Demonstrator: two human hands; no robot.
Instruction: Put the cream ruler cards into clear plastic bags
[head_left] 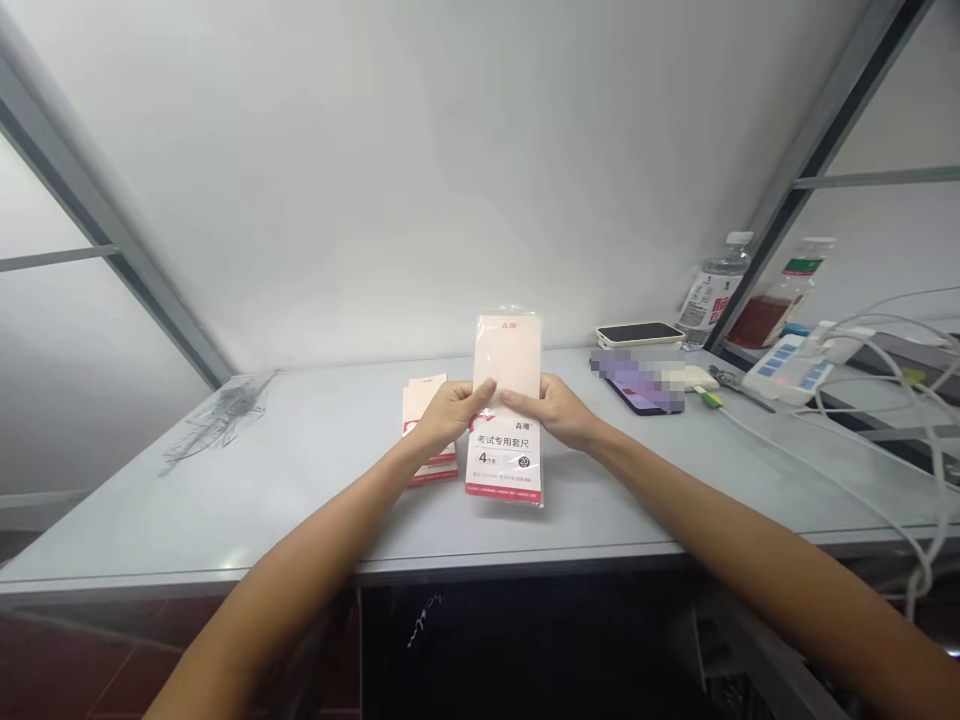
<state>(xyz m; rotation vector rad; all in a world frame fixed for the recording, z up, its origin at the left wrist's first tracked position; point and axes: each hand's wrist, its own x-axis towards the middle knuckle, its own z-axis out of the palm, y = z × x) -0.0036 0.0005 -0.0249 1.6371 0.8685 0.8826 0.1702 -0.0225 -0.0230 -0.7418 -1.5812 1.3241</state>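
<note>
Both of my hands hold one ruler set package (504, 450) upright above the desk, a pale pink and white card in a clear plastic sleeve with red and black print. My left hand (454, 408) grips its left edge, the thumb across the front. On the right edge, my right hand (559, 410) is closed the same way, its thumb also over the card. A small stack of similar packages (427, 400) lies on the desk behind my left hand and is partly covered by it. My fingers behind the package are hidden.
The grey desk (300, 500) meets a pale wall. On the right are a phone (641, 334) with a light edge, a lit phone (637, 385), a water bottle (712, 290), a bottle of reddish liquid (780, 300), a power strip (795, 368) and loose white cables (937, 480).
</note>
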